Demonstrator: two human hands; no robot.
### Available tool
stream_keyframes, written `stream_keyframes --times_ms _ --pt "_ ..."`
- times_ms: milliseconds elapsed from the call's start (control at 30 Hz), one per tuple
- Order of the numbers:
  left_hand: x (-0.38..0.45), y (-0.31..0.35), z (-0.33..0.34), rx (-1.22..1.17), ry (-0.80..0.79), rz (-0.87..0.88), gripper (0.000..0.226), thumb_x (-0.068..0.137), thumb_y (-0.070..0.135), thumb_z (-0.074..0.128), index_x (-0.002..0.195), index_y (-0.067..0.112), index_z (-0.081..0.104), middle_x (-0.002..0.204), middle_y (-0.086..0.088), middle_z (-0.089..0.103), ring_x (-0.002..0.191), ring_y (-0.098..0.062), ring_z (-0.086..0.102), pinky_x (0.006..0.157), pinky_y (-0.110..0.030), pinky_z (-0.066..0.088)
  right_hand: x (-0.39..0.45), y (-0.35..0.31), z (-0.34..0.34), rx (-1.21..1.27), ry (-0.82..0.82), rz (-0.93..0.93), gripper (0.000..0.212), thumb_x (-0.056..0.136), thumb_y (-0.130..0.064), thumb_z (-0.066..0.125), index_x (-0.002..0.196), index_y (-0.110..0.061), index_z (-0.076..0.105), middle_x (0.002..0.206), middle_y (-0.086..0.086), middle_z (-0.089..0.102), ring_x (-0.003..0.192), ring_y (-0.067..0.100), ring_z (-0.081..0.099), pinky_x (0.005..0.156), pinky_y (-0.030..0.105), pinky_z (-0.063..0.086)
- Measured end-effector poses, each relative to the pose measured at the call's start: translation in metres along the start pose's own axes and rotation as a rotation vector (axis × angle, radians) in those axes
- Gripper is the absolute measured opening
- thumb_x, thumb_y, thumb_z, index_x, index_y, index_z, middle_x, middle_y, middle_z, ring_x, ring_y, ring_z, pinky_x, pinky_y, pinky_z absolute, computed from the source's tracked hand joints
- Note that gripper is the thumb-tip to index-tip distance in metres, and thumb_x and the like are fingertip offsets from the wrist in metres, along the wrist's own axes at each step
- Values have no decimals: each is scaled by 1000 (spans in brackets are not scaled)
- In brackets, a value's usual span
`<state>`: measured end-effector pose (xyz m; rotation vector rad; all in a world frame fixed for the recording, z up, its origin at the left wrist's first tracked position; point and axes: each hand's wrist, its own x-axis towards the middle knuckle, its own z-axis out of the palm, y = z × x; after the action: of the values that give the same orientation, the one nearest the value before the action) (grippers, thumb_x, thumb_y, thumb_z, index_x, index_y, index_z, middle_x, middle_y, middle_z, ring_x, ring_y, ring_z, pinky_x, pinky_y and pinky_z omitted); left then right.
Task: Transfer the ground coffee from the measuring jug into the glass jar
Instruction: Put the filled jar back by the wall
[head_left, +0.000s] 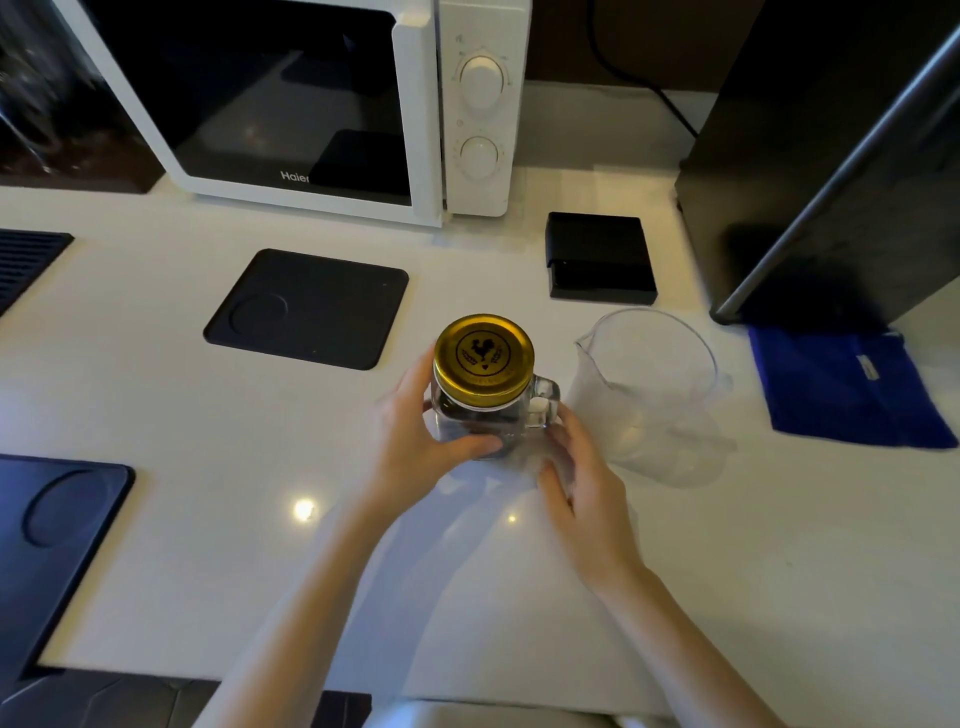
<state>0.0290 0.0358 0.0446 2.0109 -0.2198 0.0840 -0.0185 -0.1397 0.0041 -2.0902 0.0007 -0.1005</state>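
A glass jar (493, 415) with a side handle stands on the white counter (208, 415), closed by a gold screw lid (484, 358) with a black rooster mark. Dark ground coffee shows through its glass. My left hand (415, 441) wraps the jar's left and front side. My right hand (576, 478) rests against the jar's right side, just below the handle. A clear plastic measuring jug (649, 395) stands right of the jar, spout toward it, and looks empty.
A white microwave (322, 104) sits at the back. Two black mats (311, 306) (52, 535) lie left, a black scale (600, 260) behind the jug, a blue cloth (847, 389) at right, a dark appliance (831, 182) at the far right.
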Motion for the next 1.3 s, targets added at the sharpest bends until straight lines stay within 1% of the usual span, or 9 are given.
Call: stream_keyframes --times_ms 67,133,200,300,367,500,733,967,1300 --pt "9 0 -3 -2 -32 7 90 56 26 85 133 16 41 113 19 53 101 25 45 81 2 36 -1 0 -3 -6 11 -19 45 84 -22 45 128 -31 39 124 -12 53 117 11 51 93 16 37" --pt "20 1 -3 -9 -63 14 85 59 15 85 132 17 41 111 20 52 100 23 46 81 3 36 -1 1 -3 -85 6 -58 43 83 -19 46 126 -19 46 122 -5 56 115 13 51 91 10 31" --pt "32 2 -2 2 -79 22 81 61 11 83 131 16 42 108 22 52 98 14 51 80 3 35 0 3 -1 -226 -23 -162 40 84 -16 46 124 -10 51 124 8 58 116 14 45 96 11 27" --pt "49 2 0 20 -91 26 80 63 13 82 132 15 40 110 20 52 104 1 49 81 3 36 1 6 4 -405 -99 -250 40 87 -20 38 123 -8 52 133 13 53 126 18 37 107 19 16" --pt "60 2 3 29 -97 24 81 65 14 81 134 16 39 115 12 53 110 -6 48 83 -2 38 2 8 5 -447 -117 -265 38 87 -19 37 119 -7 53 132 14 53 127 20 36 109 24 17" --pt "80 1 9 28 -109 12 82 68 17 78 138 15 35 125 3 52 118 -13 46 98 -27 41 3 9 7 -457 -103 -274 37 87 -18 38 117 -6 55 130 14 55 126 20 36 110 30 20" --pt "116 -4 20 28 -126 -13 84 70 22 77 140 21 31 138 -3 50 128 -21 44 105 -43 40 4 12 9 -468 -82 -300 36 87 -19 40 116 -5 56 127 14 58 123 22 42 106 35 27" --pt "137 -6 26 40 -99 -31 81 69 29 77 137 27 33 135 1 53 125 -19 47 105 -41 41 4 10 7 -452 -65 -322 35 86 -18 42 115 -5 56 125 14 59 122 20 39 106 33 26" --pt "134 -5 31 5 -70 -73 87 71 26 76 141 30 26 139 2 50 128 -21 44 104 -46 40 4 14 7 -445 -83 -315 35 87 -19 42 118 -7 55 128 12 57 123 20 40 106 35 28"
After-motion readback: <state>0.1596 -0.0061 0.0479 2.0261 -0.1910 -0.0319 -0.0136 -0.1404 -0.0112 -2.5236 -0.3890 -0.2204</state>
